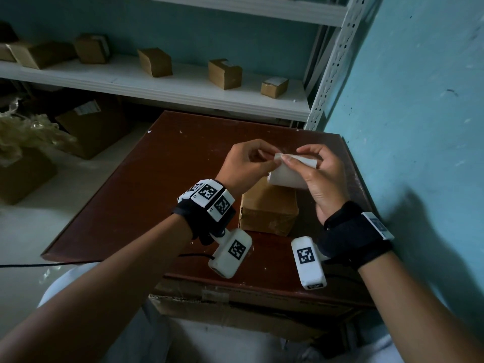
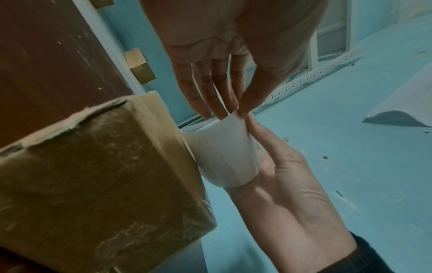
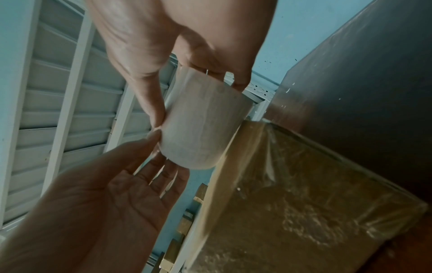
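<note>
**A:** Where do we locate the white roll (image 1: 288, 174)?

**B:** We find it held off the tabletop (image 1: 157, 179), over the far end of the cardboard box (image 1: 267, 208). We cannot tell whether its lower rim touches the box.

**A:** How do we grip it?

**B:** Our right hand (image 1: 318, 176) grasps the roll: the thumb lies across the near face and the fingers curl round the far side. Our left hand (image 1: 243, 163) pinches the roll's upper left edge between thumb and fingertips; its other fingers lie loosely extended behind.

**A:** Where does the box sit?

**B:** It lies flat near the right edge of the tabletop, wrapped in clear film, directly between our two wrists.

**A:** What surrounds the work area?

**B:** The blue wall (image 1: 406, 127) runs just beside the right edge of the tabletop. Beyond the far edge we see a white shelf (image 1: 157, 85) carrying several small boxes (image 1: 224, 73), spaced apart in a row.
</note>
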Motion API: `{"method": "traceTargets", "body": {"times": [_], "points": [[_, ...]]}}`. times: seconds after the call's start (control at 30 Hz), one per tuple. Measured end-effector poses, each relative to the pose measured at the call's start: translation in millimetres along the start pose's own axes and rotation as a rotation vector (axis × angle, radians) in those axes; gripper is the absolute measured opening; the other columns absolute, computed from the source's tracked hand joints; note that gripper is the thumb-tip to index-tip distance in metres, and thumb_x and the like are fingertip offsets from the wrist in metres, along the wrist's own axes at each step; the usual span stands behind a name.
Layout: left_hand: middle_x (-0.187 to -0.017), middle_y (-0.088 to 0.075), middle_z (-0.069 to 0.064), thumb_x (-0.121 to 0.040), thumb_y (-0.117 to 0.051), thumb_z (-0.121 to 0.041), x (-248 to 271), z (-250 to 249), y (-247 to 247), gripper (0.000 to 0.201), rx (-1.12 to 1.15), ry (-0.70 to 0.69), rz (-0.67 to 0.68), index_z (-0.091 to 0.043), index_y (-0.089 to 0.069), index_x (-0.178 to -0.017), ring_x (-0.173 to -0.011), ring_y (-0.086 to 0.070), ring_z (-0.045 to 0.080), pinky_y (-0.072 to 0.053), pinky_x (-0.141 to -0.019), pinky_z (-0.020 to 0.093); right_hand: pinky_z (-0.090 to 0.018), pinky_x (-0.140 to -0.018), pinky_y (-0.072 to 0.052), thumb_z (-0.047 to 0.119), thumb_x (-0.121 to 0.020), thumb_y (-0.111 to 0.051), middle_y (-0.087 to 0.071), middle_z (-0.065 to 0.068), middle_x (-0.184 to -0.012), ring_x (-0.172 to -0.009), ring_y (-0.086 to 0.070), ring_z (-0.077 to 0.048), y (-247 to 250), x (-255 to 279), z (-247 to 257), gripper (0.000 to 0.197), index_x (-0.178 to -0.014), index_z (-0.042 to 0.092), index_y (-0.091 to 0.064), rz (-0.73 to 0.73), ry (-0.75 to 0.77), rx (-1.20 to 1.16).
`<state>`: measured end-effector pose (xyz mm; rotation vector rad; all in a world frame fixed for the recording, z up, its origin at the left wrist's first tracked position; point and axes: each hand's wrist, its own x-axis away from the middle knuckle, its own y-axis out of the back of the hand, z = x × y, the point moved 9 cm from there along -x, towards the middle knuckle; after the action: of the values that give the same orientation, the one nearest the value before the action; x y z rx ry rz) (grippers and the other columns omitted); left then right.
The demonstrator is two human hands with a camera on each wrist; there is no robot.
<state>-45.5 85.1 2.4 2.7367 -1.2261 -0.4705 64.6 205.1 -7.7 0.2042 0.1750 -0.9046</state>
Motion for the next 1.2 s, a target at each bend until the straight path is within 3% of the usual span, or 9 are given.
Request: {"method": "traceTargets", "body": {"times": [0.2, 0.4, 0.57, 0.7, 0.83, 0.97, 1.1, 1.2], "points": [[-0.101, -0.063, 0.003, -0.089, -0.065, -0.016, -0.5, 1.2, -2.5, 0.010, 0.018, 0.010, 0.005, -0.014, -0.065, -0.099, -0.096, -0.063, 0.019, -0.059, -0.080, 0.037, -0.017, -0.069, -0.052, 0.024, -0.077, -0.081, -0.064, 0.011, -0.100, -0.090, -0.059, 0.000, 0.5, -0.5, 0.4, 0.028, -0.096, 0.028, -0.061, 0.001, 0.000, -0.006], [-0.100, -0.065, 0.006, -0.091, -0.063, -0.018, -2.6, 1.2, -0.9, 0.013, -0.001, -0.009, -0.018, -0.010, -0.067, -0.100, -0.095, -0.064, 0.021, -0.060, -0.076, 0.036, -0.008, -0.060, -0.047, 0.023, -0.077, -0.081, -0.064, 0.011, -0.098, -0.084, -0.058, 0.006, -0.1, -1.7, 0.2, 0.028, -0.097, 0.025, -0.062, 0.003, 0.015, -0.009], [-0.099, -0.065, 0.003, -0.090, -0.063, -0.015, -1.9, 0.0, -0.5, 0.013, -0.012, -0.028, -0.026, -0.009, -0.066, -0.101, -0.092, -0.064, 0.014, -0.058, -0.073, 0.026, -0.008, -0.060, -0.047, 0.026, -0.078, -0.081, -0.065, 0.008, -0.103, -0.092, -0.058, -0.001, -1.0, -0.4, 1.5, 0.031, -0.103, 0.020, -0.064, 0.009, 0.030, 0.001], [-0.098, -0.064, -0.001, -0.090, -0.064, -0.013, -1.4, -0.8, 0.0, 0.012, -0.008, -0.032, -0.026, -0.010, -0.066, -0.101, -0.086, -0.062, 0.007, -0.054, -0.067, 0.016, -0.007, -0.059, -0.044, 0.036, -0.080, -0.078, -0.065, 0.008, -0.103, -0.090, -0.056, 0.002, 0.5, 0.5, 1.5, 0.032, -0.103, 0.017, -0.065, -0.015, 0.029, 0.005], [-0.095, -0.064, -0.001, -0.088, -0.065, -0.010, -1.9, 0.1, 0.3, 0.012, 0.010, -0.036, -0.028, -0.008, -0.067, -0.100, -0.086, -0.063, 0.008, -0.055, -0.068, 0.019, -0.016, -0.068, -0.046, 0.037, -0.081, -0.077, -0.066, 0.008, -0.100, -0.091, -0.058, 0.001, 3.1, -0.6, -0.3, 0.027, -0.098, 0.020, -0.066, -0.033, 0.025, 0.027], [-0.094, -0.064, -0.002, -0.088, -0.066, -0.010, -2.4, 0.8, 0.9, 0.011, 0.007, -0.036, -0.028, -0.011, -0.067, -0.098, -0.087, -0.064, 0.010, -0.056, -0.070, 0.021, -0.007, -0.060, -0.045, 0.032, -0.082, -0.077, -0.067, 0.007, -0.101, -0.091, -0.058, 0.001, 1.4, -0.9, 0.3, 0.025, -0.099, 0.018, -0.065, -0.019, 0.039, 0.036], [-0.098, -0.064, 0.000, -0.088, -0.065, -0.010, -2.5, 2.3, 0.2, 0.011, 0.030, -0.016, -0.023, -0.013, -0.066, -0.098, -0.092, -0.063, 0.013, -0.055, -0.068, 0.019, -0.006, -0.060, -0.046, 0.029, -0.081, -0.078, -0.066, 0.011, -0.098, -0.082, -0.059, 0.012, 0.8, -1.6, -0.7, 0.026, -0.100, 0.019, -0.064, -0.008, 0.034, 0.046], [-0.101, -0.064, 0.004, -0.088, -0.065, -0.010, -2.9, 3.4, 0.4, 0.011, 0.042, -0.004, -0.031, -0.011, -0.066, -0.099, -0.092, -0.063, 0.014, -0.053, -0.065, 0.017, -0.012, -0.063, -0.048, 0.027, -0.081, -0.078, -0.067, 0.012, -0.098, -0.082, -0.059, 0.011, 0.9, -1.9, -1.3, 0.026, -0.101, 0.019, -0.064, -0.006, 0.025, 0.044]]}}
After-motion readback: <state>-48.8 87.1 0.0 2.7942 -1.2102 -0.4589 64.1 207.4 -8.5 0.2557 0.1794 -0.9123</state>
